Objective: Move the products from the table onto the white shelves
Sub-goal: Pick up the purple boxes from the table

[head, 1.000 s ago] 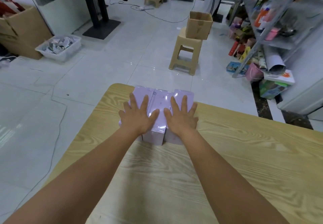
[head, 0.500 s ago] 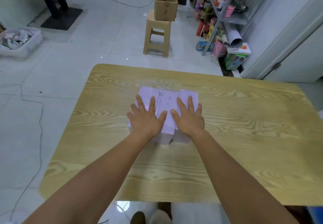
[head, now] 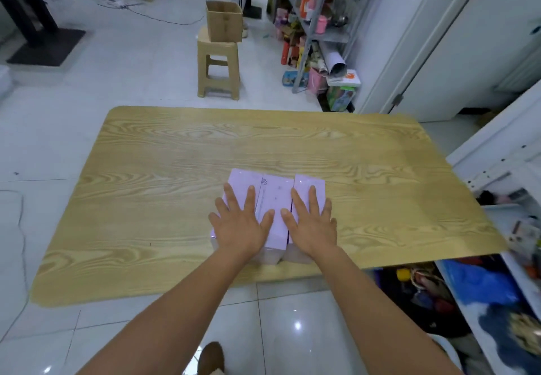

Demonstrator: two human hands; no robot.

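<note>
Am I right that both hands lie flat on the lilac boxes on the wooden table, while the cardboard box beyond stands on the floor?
Not quite: the head view shows the cardboard box standing on the beige stool, not the floor. The left hand and right hand do lie flat on the lilac boxes on the wooden table.

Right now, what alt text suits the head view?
A person's left hand and right hand lie flat on three pale purple rectangular boxes set side by side on a light wooden table. Beyond stands a tan plastic stool bearing a brown cardboard box.
</note>
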